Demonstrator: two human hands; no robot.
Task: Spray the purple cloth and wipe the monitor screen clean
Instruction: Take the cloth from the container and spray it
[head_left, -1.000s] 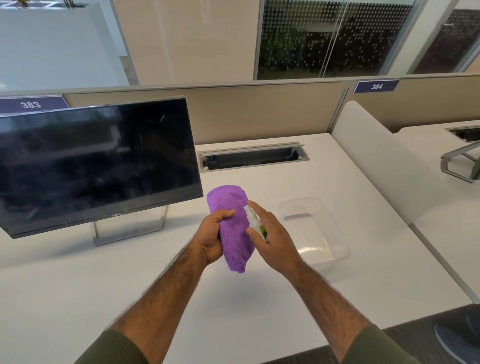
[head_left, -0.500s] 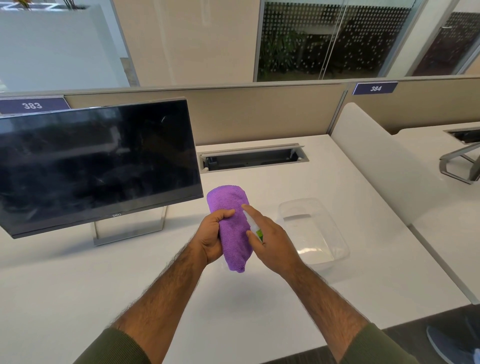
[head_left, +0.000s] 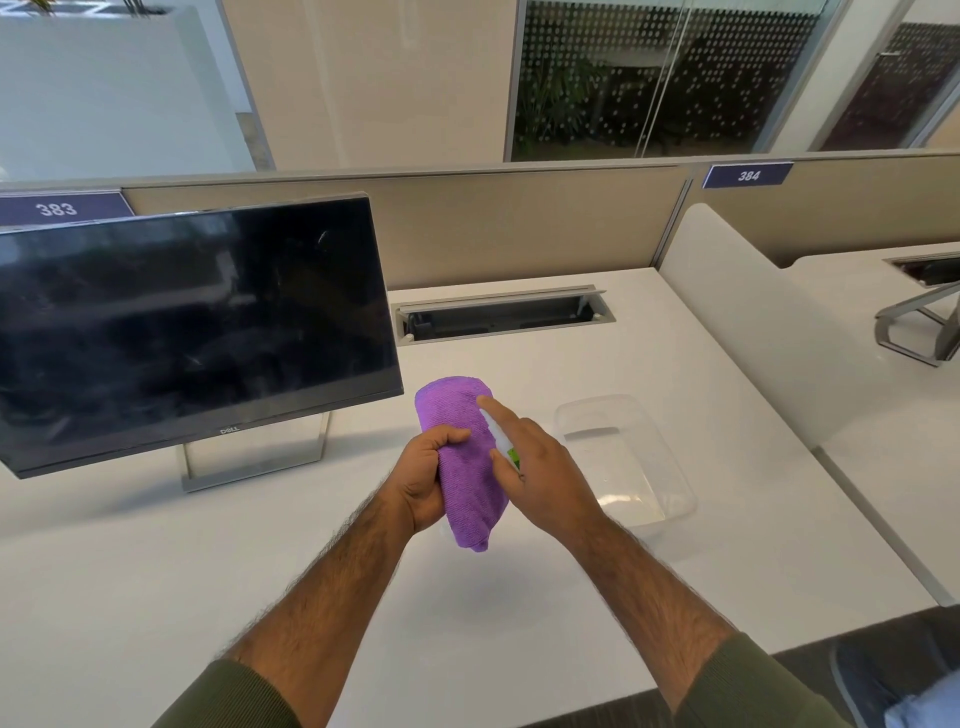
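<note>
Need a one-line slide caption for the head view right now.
Left hand grips the purple cloth while the right hand aims a small spray bottle at it, beside the monitor.

Two hands over the desk: left hand (head_left: 423, 480) and right hand (head_left: 540, 475); one purple cloth (head_left: 465, 467), one small spray bottle (head_left: 503, 446). One monitor (head_left: 187, 327), one clear plastic tray (head_left: 670, 467), one cable slot (head_left: 501, 314) in the one white desk (head_left: 156, 571). Two numbered desk tags: 383 (head_left: 57, 209) and 384 (head_left: 748, 175); one shoe (head_left: 872, 675) at lower right.
</note>
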